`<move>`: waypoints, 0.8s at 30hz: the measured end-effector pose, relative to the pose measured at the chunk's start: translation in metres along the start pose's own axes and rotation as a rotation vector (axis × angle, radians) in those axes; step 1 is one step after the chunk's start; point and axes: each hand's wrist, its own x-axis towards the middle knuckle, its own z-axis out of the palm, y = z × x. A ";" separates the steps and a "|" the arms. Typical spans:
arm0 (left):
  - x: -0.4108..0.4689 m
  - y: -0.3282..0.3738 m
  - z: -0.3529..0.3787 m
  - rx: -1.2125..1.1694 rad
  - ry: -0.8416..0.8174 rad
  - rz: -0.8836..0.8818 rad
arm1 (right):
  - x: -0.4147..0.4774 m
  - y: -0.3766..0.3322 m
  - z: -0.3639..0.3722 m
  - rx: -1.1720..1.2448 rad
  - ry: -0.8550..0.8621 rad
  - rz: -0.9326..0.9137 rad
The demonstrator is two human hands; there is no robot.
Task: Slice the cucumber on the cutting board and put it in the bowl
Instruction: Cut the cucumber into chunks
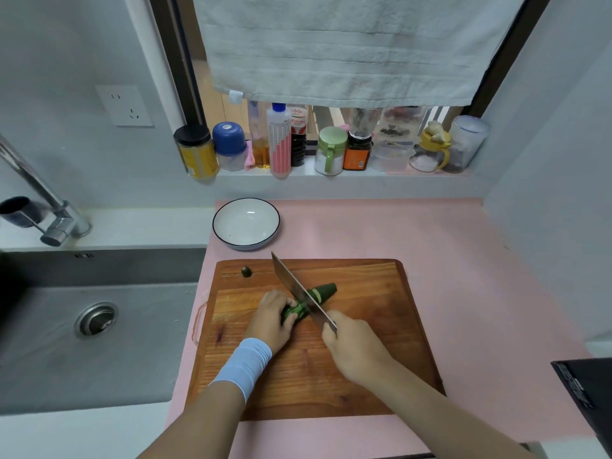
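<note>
A dark green cucumber (pixel 326 289) lies across the middle of the wooden cutting board (pixel 364 376). My left hand (pixel 270 321) grips its left part, fingers curled over it. My right hand (pixel 352 346) holds the handle of a cleaver-style knife (pixel 296 288), whose blade stands across the cucumber, just left of its right end piece. A small cut-off cucumber end (pixel 246 271) sits near the board's far left corner. The white bowl (pixel 246 223) with a dark rim stands beyond the board, nothing in it.
A steel sink (pixel 96 326) with its faucet (pixel 49 207) lies to the left. The board rests on a pink mat (pixel 463 260). Jars and bottles (pixel 281 144) line the window ledge under a hanging towel (pixel 347 51). A black object (pixel 586 392) sits at the right edge.
</note>
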 end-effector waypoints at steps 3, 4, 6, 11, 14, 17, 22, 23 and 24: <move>-0.001 0.000 0.001 -0.007 0.003 -0.010 | -0.004 0.000 0.000 -0.006 -0.004 0.008; -0.001 0.000 0.001 -0.010 0.003 -0.008 | -0.004 0.000 -0.001 -0.007 -0.010 0.011; -0.001 0.000 0.002 -0.015 0.003 -0.002 | -0.004 0.001 -0.005 -0.012 -0.028 0.028; -0.004 0.001 0.004 -0.028 0.022 0.019 | 0.001 -0.002 -0.018 -0.043 -0.088 0.045; -0.003 0.000 0.004 -0.040 0.028 0.017 | 0.004 -0.006 -0.020 -0.032 -0.111 0.056; -0.003 0.001 0.003 -0.038 0.027 0.013 | 0.007 -0.012 -0.026 -0.025 -0.158 0.098; -0.003 0.001 0.004 -0.052 0.043 -0.005 | 0.018 -0.028 -0.043 -0.102 -0.244 0.130; -0.003 0.001 0.003 -0.055 0.044 -0.005 | 0.021 -0.030 -0.042 -0.144 -0.266 0.118; -0.003 0.000 0.003 -0.060 0.044 -0.008 | 0.025 -0.033 -0.041 -0.181 -0.278 0.113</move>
